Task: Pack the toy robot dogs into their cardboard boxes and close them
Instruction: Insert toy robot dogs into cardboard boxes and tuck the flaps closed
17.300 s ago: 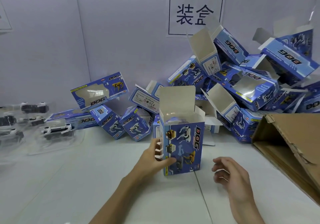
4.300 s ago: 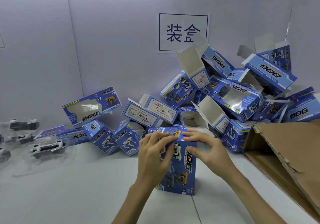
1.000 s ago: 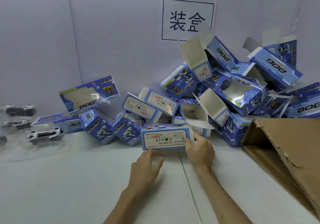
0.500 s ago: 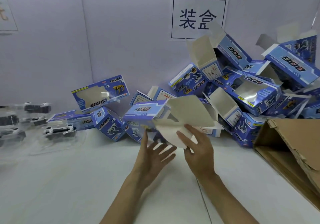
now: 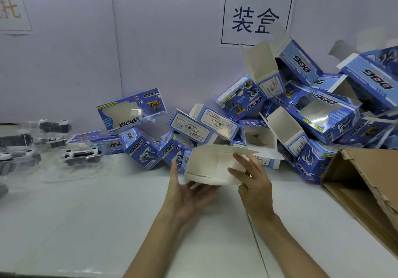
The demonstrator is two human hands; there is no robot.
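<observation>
The left hand lies palm up with its fingers spread and nearly straight, cradling the underside of a cardboard box; its thumb stands up along the box's left edge. The right hand grips the right end of the same box, with two fingers laid across the pale inner card and the thumb hidden behind it. The box is held off the worktop, just in front of the person and between the two hands. Its unprinted cream inside and an open flap face the camera, and a sliver of blue print shows at its left end. It is blurred, and whether anything is inside cannot be told.

Just behind the hands, a heap of blue boxes marked "DOG" climbs against the wall to the right. Many have their end flaps open, and some show clear windows. One windowed box leans on the wall further left, above a few smaller ones lying on the worktop.

At the far left, toy robot dogs, white and dark, sit in clear plastic trays on the worktop, well apart from the hands. A brown corrugated carton lies open at the right edge, beside the heap.

On the wall above the heap hangs a white sign with two dark characters in a frame. Part of another sheet shows at the upper left.
</observation>
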